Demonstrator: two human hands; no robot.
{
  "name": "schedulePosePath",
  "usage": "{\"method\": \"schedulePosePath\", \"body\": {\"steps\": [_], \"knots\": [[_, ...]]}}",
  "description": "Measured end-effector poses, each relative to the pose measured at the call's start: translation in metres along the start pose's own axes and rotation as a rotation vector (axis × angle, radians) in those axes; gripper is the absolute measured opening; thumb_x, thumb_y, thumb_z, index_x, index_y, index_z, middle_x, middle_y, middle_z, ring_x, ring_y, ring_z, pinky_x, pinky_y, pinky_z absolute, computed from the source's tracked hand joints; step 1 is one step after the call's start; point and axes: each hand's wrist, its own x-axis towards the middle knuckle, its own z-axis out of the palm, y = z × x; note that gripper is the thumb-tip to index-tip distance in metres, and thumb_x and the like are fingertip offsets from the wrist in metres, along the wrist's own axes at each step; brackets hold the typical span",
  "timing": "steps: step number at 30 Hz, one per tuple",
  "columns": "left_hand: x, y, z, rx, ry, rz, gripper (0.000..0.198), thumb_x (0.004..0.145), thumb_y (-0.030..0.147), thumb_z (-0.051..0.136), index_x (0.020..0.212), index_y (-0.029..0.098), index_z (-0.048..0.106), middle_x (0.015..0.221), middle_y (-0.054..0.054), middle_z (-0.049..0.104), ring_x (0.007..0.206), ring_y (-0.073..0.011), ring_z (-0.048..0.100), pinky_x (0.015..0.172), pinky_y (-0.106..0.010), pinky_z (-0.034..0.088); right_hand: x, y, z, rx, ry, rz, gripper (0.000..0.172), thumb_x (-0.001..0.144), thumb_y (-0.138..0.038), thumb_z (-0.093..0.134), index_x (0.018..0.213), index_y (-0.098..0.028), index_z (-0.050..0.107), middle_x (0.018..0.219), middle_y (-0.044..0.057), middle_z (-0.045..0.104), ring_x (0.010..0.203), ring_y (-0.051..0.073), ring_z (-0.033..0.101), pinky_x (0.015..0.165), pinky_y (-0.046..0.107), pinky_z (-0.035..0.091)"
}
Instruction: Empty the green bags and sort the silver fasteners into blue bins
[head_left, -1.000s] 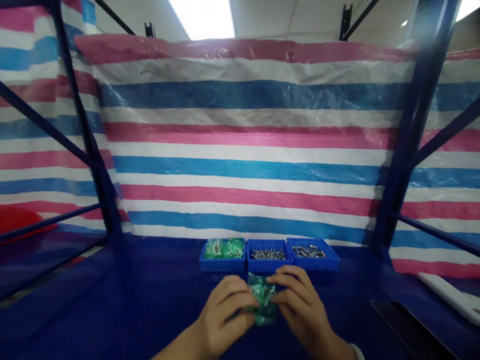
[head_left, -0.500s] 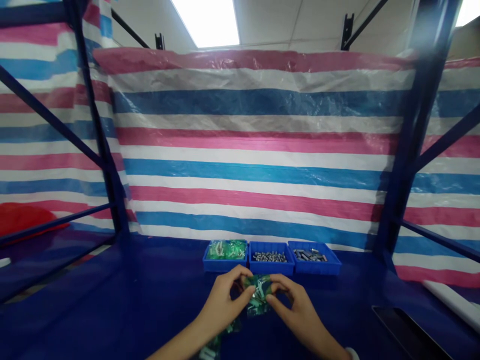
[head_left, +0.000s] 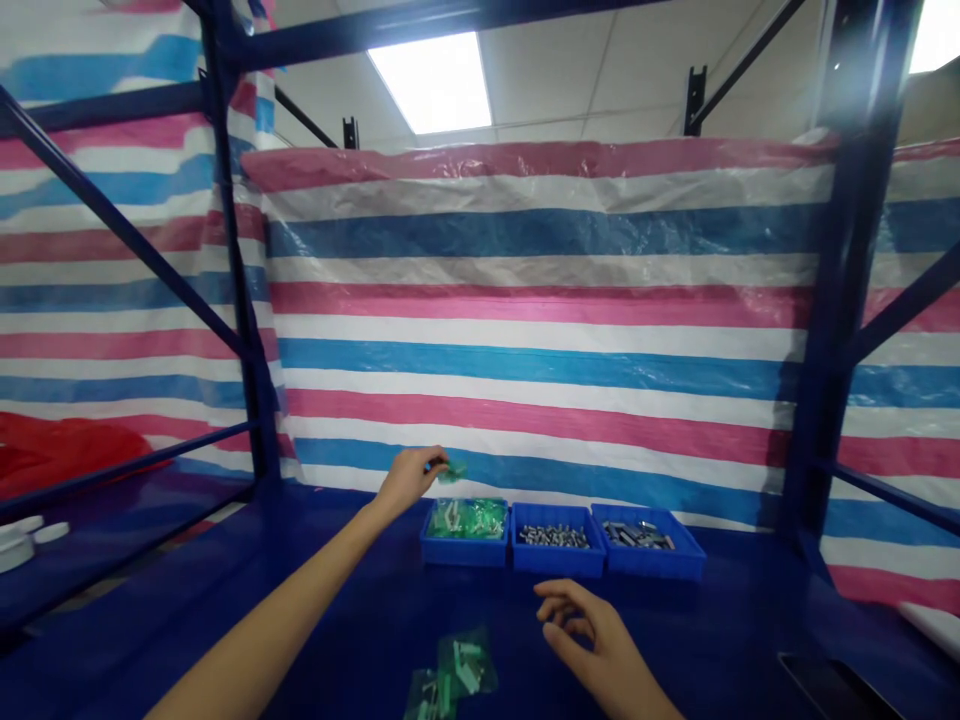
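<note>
My left hand (head_left: 411,478) reaches out above the left blue bin (head_left: 465,552), its fingers pinching a small green plastic bag (head_left: 453,471). More green bags with pale pieces in them (head_left: 469,517) fill that bin. My right hand (head_left: 589,640) hovers over the table in front of the middle bin, fingers loosely curled and apart, holding nothing. Between my arms, two green bags lie on the table: one bag (head_left: 468,663) with light pieces inside, and another bag (head_left: 430,695) partly overlapping it at the frame's lower edge.
The middle blue bin (head_left: 559,565) holds small metal cylinders; the right blue bin (head_left: 652,566) holds longer metal pieces. A dark phone-like slab (head_left: 832,685) lies at right. Blue posts (head_left: 836,350) and striped sheeting (head_left: 540,350) bound the table. White round objects (head_left: 19,545) sit at far left.
Both hands were together at a green bag; now they are apart. My left hand has moved forward with a bag to above the left bin. My right hand holds nothing.
</note>
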Motion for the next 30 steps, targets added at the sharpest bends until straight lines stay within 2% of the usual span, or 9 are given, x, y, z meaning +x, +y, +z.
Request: {"method": "schedulePosePath", "body": {"steps": [4,8,12,21,27,30], "knots": [[0.004,-0.020,0.022,0.009,-0.098,0.014,0.008,0.083,0.022,0.062,0.081,0.016,0.067,0.079,-0.006,0.073,0.075,-0.0193,0.067,0.072,-0.029,0.049,0.001,0.000,-0.002,-0.001,-0.036,-0.004,0.027,0.079,-0.023,0.061,0.105,-0.019,0.067,0.091,0.008,0.069,0.082,0.020,0.065,0.072,0.031,0.054],[0.007,-0.028,0.033,0.000,-0.172,0.023,0.020,0.089,0.032,0.060,0.086,0.013,0.066,0.080,-0.004,0.070,0.075,-0.0167,0.066,0.075,-0.034,0.052,0.001,-0.003,-0.002,0.001,-0.022,-0.016,0.025,0.078,-0.023,0.062,0.102,-0.019,0.068,0.088,0.007,0.070,0.079,0.020,0.066,0.070,0.031,0.054],[0.013,-0.033,0.033,-0.014,-0.224,0.030,0.027,0.090,0.038,0.059,0.085,0.012,0.065,0.079,-0.002,0.068,0.076,-0.0162,0.066,0.076,-0.036,0.053,-0.001,-0.005,-0.002,-0.011,-0.023,-0.010,0.024,0.078,-0.020,0.061,0.101,-0.019,0.068,0.088,0.007,0.070,0.080,0.020,0.066,0.071,0.031,0.054],[0.014,-0.037,0.021,-0.013,-0.274,0.058,0.023,0.090,0.034,0.060,0.085,0.012,0.065,0.076,-0.001,0.067,0.075,-0.0161,0.066,0.074,-0.034,0.053,-0.003,-0.007,0.000,-0.029,-0.075,-0.022,0.023,0.079,-0.016,0.058,0.099,-0.019,0.067,0.089,0.007,0.069,0.080,0.020,0.065,0.072,0.031,0.053],[0.009,-0.039,0.030,0.072,-0.348,0.083,0.022,0.091,0.033,0.059,0.085,0.012,0.065,0.079,-0.001,0.067,0.076,-0.0158,0.066,0.074,-0.034,0.054,-0.003,-0.010,0.003,-0.041,0.035,-0.022,0.021,0.076,-0.014,0.057,0.092,-0.018,0.069,0.084,0.005,0.069,0.077,0.019,0.065,0.070,0.031,0.050],[0.009,-0.042,0.034,0.121,-0.384,0.105,0.020,0.092,0.030,0.058,0.088,0.012,0.065,0.081,-0.001,0.068,0.077,-0.0161,0.066,0.074,-0.034,0.054,-0.002,-0.011,0.003,-0.061,0.029,-0.008,0.022,0.074,-0.012,0.057,0.091,-0.019,0.069,0.084,0.005,0.070,0.077,0.019,0.065,0.070,0.030,0.050]]}}
